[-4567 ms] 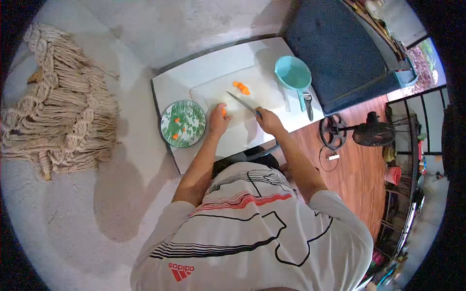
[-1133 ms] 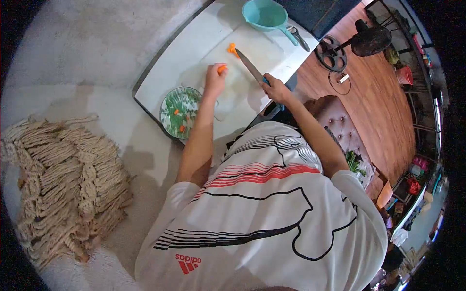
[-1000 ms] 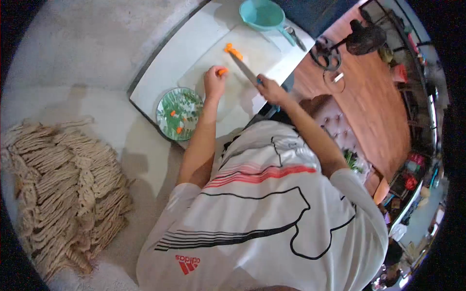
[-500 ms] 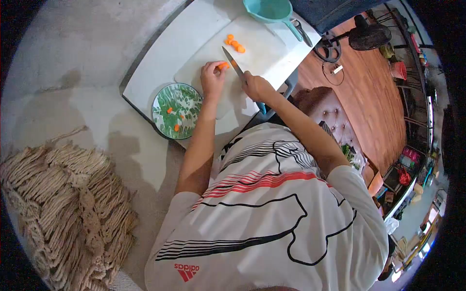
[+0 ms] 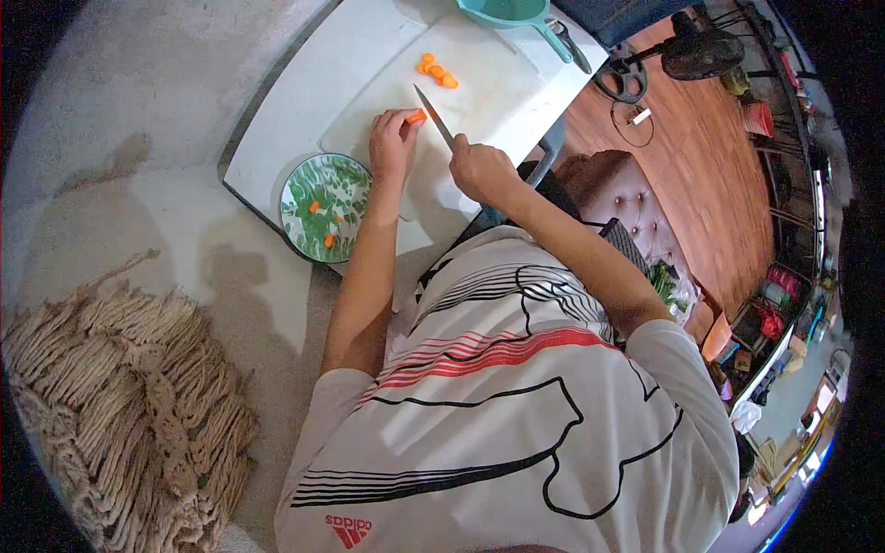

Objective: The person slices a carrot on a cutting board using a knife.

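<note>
My left hand (image 5: 392,145) pinches an orange carrot piece (image 5: 416,116) over the white cutting board (image 5: 489,78). In my right hand (image 5: 483,172) is the handle of a knife (image 5: 434,118); its blade points up and left, a little to the right of the carrot piece. Several cut orange slices (image 5: 437,72) lie on the board beyond the knife tip. Left of my left wrist stands a green and white plate (image 5: 304,181) with a few small orange pieces (image 5: 314,207) on it.
A teal strainer (image 5: 509,9) and a peeler (image 5: 572,48) lie at the table's (image 5: 277,129) far right. A tufted seat (image 5: 631,198) and a black fan (image 5: 702,55) stand to the right. Beige ropes (image 5: 129,415) hang at the left.
The view has shifted. The knife has moved from beside the cut slices back towards me, and its blade is now near the carrot piece. My left hand still holds that piece.
</note>
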The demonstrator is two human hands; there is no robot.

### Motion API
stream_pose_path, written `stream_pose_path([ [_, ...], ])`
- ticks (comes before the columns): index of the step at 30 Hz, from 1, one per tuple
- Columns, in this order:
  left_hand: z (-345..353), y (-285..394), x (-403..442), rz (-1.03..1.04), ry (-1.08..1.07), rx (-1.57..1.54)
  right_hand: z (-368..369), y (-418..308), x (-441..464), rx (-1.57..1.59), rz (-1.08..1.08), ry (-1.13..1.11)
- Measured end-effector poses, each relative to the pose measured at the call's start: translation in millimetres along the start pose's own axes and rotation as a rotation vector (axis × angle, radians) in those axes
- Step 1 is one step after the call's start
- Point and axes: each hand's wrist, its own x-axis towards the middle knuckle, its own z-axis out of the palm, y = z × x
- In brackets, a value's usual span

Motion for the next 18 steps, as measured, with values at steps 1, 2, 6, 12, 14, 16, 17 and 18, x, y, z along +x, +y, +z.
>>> stream_pose_path([
  [1, 0.5, -2.0, 0.2, 0.003, -0.005, -0.003, -1.1, -2.2, -1.6, 0.003, 0.002, -0.002],
  [2, 1.3, -3.4, 0.2, 0.006, -0.008, -0.007, -3.9, -3.7, -2.8, 0.008, -0.005, -0.005],
  [6, 0.7, -2.7, 0.8, -0.031, -0.033, -0.01, -4.3, -4.6, -4.9, 0.003, -0.029, 0.029],
  [12, 3.0, -6.9, 0.0, 0.023, -0.021, 0.012, -3.6, -9.6, -6.5, 0.009, -0.041, 0.033],
  [14, 1.8, -2.9, -0.4, 0.011, -0.018, 0.034, -6.4, -11.7, -9.0, -0.004, -0.042, 0.022],
  [16, 2.6, -8.0, -1.2, 0.052, -0.014, 0.042, -9.5, -14.5, -7.1, -0.02, -0.049, 0.024],
  [17, 2.1, -10.6, -0.9, 0.089, -0.014, 0.051, -8.3, -15.8, -5.8, -0.056, -0.041, 0.001],
  [18, -2.1, -4.3, -3.2, 0.09, -0.015, 0.053, -4.6, -17.5, -7.2, -0.089, -0.031, -0.029],
])
